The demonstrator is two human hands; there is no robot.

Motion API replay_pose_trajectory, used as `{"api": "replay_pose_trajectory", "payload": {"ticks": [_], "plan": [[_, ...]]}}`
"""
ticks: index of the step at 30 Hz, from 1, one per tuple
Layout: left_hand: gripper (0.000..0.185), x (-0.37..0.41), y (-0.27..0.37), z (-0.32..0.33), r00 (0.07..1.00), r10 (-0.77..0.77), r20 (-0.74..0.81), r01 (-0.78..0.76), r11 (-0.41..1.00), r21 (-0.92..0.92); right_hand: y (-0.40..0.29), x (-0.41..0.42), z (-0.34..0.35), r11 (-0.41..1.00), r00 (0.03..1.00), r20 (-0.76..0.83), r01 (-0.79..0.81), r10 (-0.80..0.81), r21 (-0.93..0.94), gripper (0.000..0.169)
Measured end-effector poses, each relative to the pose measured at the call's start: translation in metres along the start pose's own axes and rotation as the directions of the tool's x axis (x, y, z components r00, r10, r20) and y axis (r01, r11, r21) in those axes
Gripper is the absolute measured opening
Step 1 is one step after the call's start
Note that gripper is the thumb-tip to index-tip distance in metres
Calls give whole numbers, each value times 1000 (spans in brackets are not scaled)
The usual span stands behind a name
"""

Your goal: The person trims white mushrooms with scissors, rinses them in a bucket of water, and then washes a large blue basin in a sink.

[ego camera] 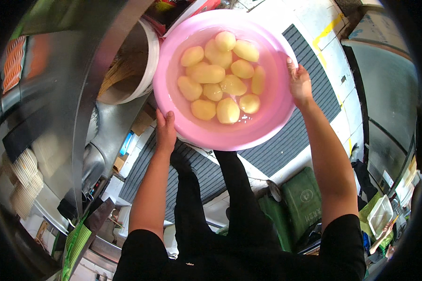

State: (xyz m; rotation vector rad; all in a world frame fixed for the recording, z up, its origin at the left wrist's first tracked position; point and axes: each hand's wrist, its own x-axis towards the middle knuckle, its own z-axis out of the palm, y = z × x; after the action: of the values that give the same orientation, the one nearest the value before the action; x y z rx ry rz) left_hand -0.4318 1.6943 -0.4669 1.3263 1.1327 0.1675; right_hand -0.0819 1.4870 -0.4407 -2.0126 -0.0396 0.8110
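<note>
Between my hands is a large pink plastic basin (267, 119), held out in front of my body above the floor. Peeled potatoes (208, 74), several of them, lie in clear water inside it. My left hand (166, 131) grips the rim at the lower left, its thumb on top. On the right side, my right hand (300, 84) clasps the rim, the thumb over the edge. Both hands' other fingers are largely hidden under the basin.
A white bucket (150, 59) with a straw-like brush or broom inside stands left of the basin, near a steel counter (117, 117). Dark ribbed mats (281, 151) cover part of the tiled floor. Green bins (302, 200) stand behind my legs. Metal-framed cabinets (383, 80) line the right.
</note>
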Motion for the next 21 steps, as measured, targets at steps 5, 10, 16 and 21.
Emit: {"api": "replay_pose_trajectory", "payload": {"ticks": [5, 10, 16, 21], "plan": [[58, -23, 19, -4, 991, -94, -94, 97, 995, 27, -24, -14, -9, 898, 990, -137, -85, 28, -432, 76], [49, -146, -7, -44, 991, -122, 56, 91, 915, 393, -15, -79, -41, 887, 961, -276, -117, -12, -447, 65], [48, -405, -64, -137, 791, -549, 272, 190, 642, 743, 67, -216, -105, 718, 977, -177, -207, 118, -665, 55], [49, -526, -80, -185, 689, -644, 331, 341, 692, 636, 86, -334, -122, 644, 955, -69, -247, 289, -724, 49]]}}
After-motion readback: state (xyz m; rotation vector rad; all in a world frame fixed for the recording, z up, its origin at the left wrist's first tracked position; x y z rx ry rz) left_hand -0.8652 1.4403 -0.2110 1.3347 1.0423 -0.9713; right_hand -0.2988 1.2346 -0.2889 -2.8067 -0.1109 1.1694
